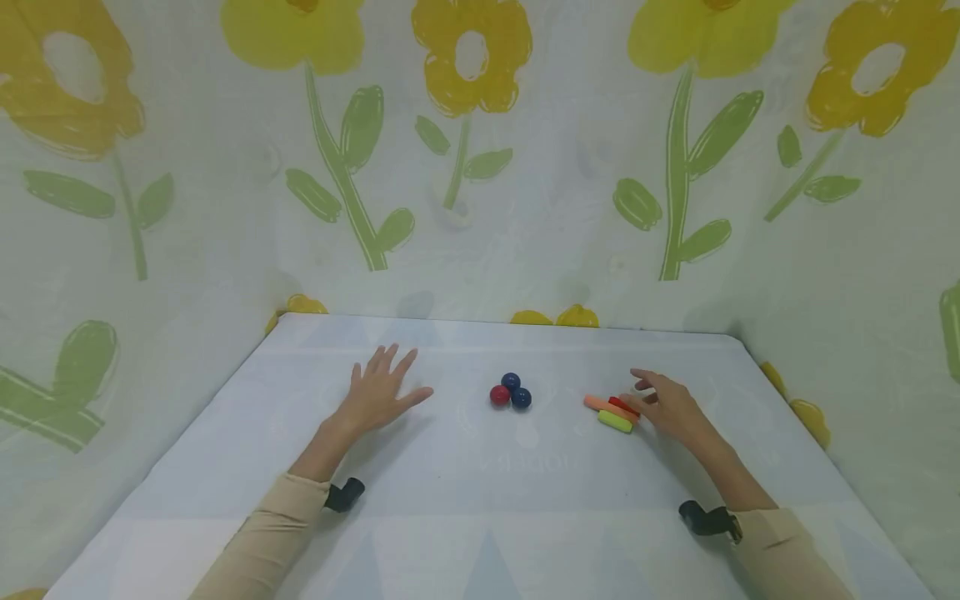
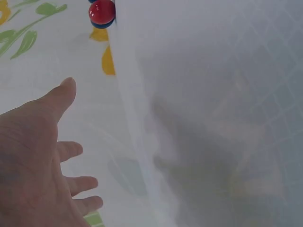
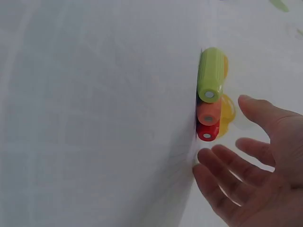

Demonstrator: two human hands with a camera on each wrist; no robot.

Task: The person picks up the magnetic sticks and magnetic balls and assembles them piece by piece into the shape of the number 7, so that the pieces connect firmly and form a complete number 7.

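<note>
Over the left part of the table, my left hand is held with fingers spread and nothing in them. Nearest to it is a red ball, grouped with two dark blue balls; the red one also shows at the top of the left wrist view. My right hand hovers beside three short sticks, fingers loosely bent and holding nothing. The yellow-green stick, orange stick and red stick lie side by side, grey discs in their ends. Thumb and fingertips are close to the red one.
The white table has faint printed shapes. A flower-printed curtain stands behind it and at both sides. Black wrist mounts sit at the cuffs of beige sleeves.
</note>
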